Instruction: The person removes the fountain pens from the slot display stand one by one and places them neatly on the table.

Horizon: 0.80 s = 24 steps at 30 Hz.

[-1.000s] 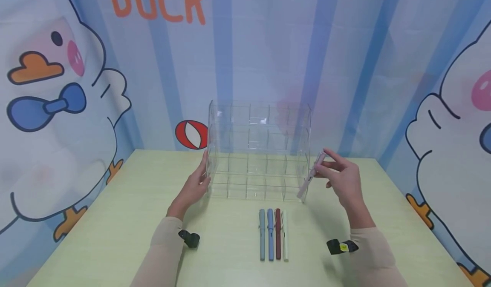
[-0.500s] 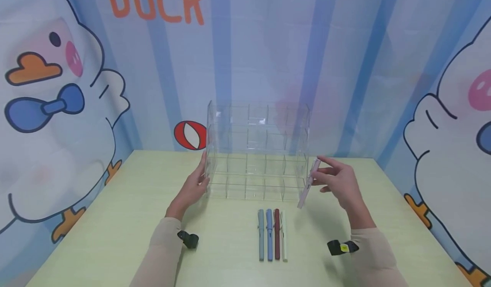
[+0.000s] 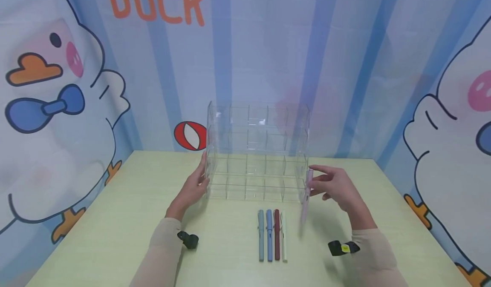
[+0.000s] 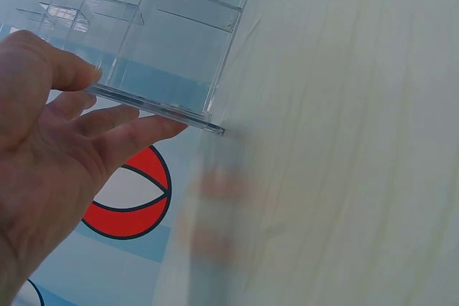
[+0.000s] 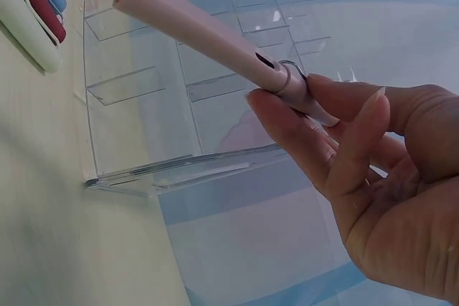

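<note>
A clear acrylic display rack (image 3: 255,189) with several tiers of compartments stands on the table. My left hand (image 3: 194,185) grips its left side wall, thumb on one face and fingers on the other, as the left wrist view shows (image 4: 79,120). My right hand (image 3: 335,189) pinches a pale pink pen (image 3: 307,197) near one end, beside the rack's front right corner. In the right wrist view the pen (image 5: 201,34) slants in front of the rack, with its clip by the fingertips. On the table lie a grey-green pen (image 3: 261,236), a blue pen (image 3: 270,236), a dark red pen (image 3: 277,236) and a pale green pen (image 3: 284,240).
The four-sided pale wooden table (image 3: 134,219) ends at a striped blue curtain (image 3: 261,44) printed with ducks, close behind the rack. Each wrist carries a small black camera, one on the left (image 3: 189,239) and one on the right (image 3: 342,248).
My right hand has come down and toward me with the pink pen, whose lower end now hangs nearer the row of pens. The left hand keeps its grip on the rack.
</note>
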Each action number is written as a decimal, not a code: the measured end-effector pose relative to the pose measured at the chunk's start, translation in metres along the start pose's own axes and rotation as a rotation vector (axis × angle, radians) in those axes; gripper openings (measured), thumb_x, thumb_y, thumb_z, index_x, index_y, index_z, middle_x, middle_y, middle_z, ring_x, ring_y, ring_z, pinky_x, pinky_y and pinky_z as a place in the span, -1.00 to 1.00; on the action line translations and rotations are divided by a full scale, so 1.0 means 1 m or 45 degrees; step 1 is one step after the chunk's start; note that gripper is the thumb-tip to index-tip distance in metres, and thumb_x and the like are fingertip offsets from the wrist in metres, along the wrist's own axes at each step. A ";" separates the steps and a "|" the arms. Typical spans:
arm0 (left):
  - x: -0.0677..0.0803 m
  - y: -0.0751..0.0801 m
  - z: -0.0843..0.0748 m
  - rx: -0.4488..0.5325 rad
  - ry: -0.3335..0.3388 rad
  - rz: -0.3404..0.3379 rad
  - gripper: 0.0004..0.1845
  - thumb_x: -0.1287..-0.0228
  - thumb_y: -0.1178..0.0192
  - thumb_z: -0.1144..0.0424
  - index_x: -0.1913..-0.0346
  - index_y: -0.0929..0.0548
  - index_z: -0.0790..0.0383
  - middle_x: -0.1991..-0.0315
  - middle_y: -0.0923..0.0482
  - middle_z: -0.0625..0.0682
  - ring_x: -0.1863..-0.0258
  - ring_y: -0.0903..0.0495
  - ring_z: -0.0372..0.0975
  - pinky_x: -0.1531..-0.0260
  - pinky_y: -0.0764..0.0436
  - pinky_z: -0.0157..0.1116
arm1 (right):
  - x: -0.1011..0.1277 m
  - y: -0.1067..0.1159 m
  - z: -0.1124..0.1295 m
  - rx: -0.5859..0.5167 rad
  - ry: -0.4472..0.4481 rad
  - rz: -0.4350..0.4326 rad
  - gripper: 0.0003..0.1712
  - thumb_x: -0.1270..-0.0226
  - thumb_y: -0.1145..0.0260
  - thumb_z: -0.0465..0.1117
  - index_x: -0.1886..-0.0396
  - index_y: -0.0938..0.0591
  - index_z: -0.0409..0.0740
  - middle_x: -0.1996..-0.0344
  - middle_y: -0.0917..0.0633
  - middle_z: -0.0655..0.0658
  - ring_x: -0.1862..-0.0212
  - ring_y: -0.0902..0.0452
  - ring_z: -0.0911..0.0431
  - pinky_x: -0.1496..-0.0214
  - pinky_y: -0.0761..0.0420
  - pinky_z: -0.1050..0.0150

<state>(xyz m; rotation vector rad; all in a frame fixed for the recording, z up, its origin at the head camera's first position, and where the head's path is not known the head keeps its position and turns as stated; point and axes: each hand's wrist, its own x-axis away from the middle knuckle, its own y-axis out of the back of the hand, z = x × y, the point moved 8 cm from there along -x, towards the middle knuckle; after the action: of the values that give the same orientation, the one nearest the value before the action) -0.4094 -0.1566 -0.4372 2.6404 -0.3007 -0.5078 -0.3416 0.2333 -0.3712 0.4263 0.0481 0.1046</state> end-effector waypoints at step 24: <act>0.000 0.000 0.001 0.015 -0.008 0.001 -0.09 -0.50 0.08 0.49 -0.62 0.30 -0.24 -0.62 0.25 -0.04 -0.51 -0.06 0.08 -0.35 -0.31 0.07 | -0.001 -0.022 -0.012 0.009 -0.070 0.211 -0.29 -0.32 -0.37 -0.29 -0.43 -0.38 -0.33 0.09 -0.74 -0.31 0.26 -0.76 -0.09 0.49 -0.58 0.27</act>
<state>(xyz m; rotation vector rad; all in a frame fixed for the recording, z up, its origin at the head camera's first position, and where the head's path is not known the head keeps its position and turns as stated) -0.4095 -0.1569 -0.4379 2.6501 -0.3076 -0.5154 -0.3412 0.2181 -0.3918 0.4399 -0.0412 0.2556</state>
